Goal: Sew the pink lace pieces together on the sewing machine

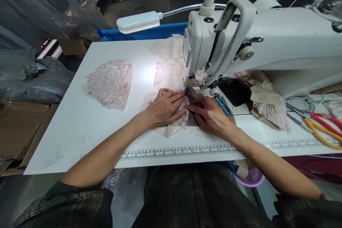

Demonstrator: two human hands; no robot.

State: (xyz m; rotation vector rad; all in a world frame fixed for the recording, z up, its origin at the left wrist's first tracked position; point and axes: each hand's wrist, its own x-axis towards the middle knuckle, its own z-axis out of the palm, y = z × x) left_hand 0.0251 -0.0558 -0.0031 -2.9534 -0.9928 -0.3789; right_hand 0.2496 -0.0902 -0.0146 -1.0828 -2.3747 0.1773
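Observation:
Pale pink lace fabric lies on the white table at the needle area of a sewing machine. My left hand rests flat on this lace, its fingers stretched toward the presser foot. Close on the right, my right hand has curled fingers, with the tips gripping the lace's right edge beside the foot. More lace lies behind my left hand, against the machine head. Blue thread snips sit just beyond my right hand. The needle tip is hard to make out.
A separate lace bundle lies on the table at left. To the right are a black flat object, brown paper with lace and scissors. A lamp hangs above; a ruler strip runs along the front edge.

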